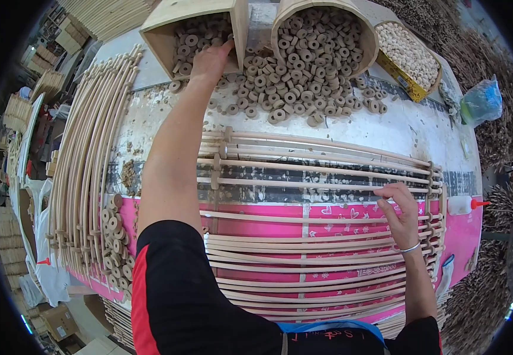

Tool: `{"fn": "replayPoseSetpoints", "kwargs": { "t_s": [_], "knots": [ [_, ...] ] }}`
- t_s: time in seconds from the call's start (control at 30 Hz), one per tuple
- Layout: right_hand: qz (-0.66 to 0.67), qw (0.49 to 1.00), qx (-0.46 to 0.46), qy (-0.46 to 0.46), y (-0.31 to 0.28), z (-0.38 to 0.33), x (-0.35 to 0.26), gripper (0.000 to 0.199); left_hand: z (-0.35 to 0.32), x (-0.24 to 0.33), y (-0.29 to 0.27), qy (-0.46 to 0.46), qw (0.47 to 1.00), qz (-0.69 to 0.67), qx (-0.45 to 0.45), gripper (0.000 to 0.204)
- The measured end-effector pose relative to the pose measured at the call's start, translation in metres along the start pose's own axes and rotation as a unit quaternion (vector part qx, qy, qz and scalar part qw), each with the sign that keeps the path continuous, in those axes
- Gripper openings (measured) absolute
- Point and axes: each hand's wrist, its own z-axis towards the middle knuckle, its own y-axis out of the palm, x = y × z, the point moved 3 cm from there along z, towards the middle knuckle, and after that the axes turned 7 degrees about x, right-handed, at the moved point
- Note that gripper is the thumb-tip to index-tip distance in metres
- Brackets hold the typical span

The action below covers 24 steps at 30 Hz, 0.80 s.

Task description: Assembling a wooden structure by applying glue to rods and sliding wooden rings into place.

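Note:
My left hand reaches into a pale wooden box at the far side of the table. Its thumb is apart from the fingers, which lie over drilled wooden rings; the fingertips are partly hidden among them. On the right, my right hand hovers over long wooden rods, thumb and forefinger apart, nothing visible between them. The rods lie crosswise in a row, with wooden rings on their right ends. A few of the farther rods also carry rings on the left; my left arm covers other left ends.
A round wooden tub spills many rings onto the table. Beside it sits a yellow carton of small pale beads. Upright rods and a ring pile are at left; a white glue bottle is at right.

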Motion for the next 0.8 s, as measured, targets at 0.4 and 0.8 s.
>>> {"fn": "replayPoseSetpoints", "kwargs": {
  "t_s": [0.4,0.8],
  "knots": [
    [0.021,0.999,-0.017,-0.021,0.0,-0.013,-0.004,0.017,-0.126,-0.027,-0.11,-0.118,0.97,-0.174,0.122,0.017],
    [-0.081,0.981,-0.047,-0.172,0.037,-0.015,-0.008,0.021,-0.361,-0.041,-0.205,-0.291,0.94,-0.178,-0.003,0.014]
  ]
}}
